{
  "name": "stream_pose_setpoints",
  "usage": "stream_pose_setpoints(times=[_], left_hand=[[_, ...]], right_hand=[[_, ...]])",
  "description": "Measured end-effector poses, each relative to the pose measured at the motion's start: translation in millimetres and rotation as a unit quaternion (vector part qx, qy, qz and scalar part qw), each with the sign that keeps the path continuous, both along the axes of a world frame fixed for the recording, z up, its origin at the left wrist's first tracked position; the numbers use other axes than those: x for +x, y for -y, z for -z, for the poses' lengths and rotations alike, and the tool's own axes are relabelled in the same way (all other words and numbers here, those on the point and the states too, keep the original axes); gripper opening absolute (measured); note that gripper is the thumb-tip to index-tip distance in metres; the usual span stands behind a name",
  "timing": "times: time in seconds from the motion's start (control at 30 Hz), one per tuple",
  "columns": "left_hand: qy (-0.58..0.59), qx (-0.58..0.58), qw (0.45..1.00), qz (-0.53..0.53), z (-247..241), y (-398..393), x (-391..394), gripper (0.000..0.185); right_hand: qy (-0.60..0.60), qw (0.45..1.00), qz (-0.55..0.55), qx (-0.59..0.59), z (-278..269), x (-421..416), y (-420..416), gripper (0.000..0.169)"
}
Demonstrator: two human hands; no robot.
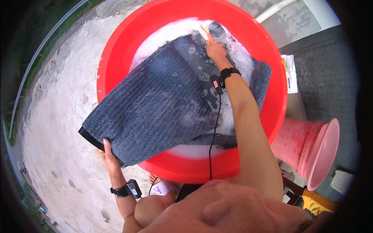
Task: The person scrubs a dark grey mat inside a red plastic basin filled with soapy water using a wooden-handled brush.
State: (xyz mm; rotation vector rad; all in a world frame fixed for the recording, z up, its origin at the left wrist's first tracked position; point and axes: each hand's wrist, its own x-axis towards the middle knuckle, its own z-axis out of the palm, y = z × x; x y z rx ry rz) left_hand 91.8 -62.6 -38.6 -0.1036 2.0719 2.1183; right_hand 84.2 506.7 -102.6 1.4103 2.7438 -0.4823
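Note:
A ribbed grey-blue mat [140,104] with a black edge lies partly in a large red basin [116,58] of soapy water [172,29]. Its near left end rises over the rim. My left hand [109,155] grips that end, thumb on top and fingers underneath. At the far side of the basin, my right hand [216,51] holds a pale brush-like tool [205,31] down in the suds. The tool's working side is hidden. Another grey-blue part [260,81] of fabric leans against the basin's right wall; whether it belongs to the same mat, I cannot tell.
A pink bucket [300,145] stands to the right of the basin. Behind it is a white printed packet [290,74]. Yellow cloth [316,202] sits at lower right. A black cable [214,137] hangs from my right wrist across the basin. Concrete ground [64,116] stretches to the left.

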Motion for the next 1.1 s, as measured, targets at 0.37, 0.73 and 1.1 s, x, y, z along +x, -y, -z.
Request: stream_pose_setpoints(times=[0.37,0.73,1.1], left_hand=[[0.004,0.014,1.000,-0.009,-7.4,2.5,4.9,0.041],[0.004,0.016,1.000,0.016,-9.7,0.1,2.3,0.040],[-0.003,-0.004,1.000,-0.004,-0.7,6.0,0.8,0.040]], right_hand=[[0.053,0.998,0.030,-0.013,1.4,35.1,-32.7,0.047],[0.065,0.995,-0.069,-0.020,2.3,62.5,-10.2,0.047],[-0.009,0.990,-0.083,-0.118,-34.3,54.2,63.5,0.046]])
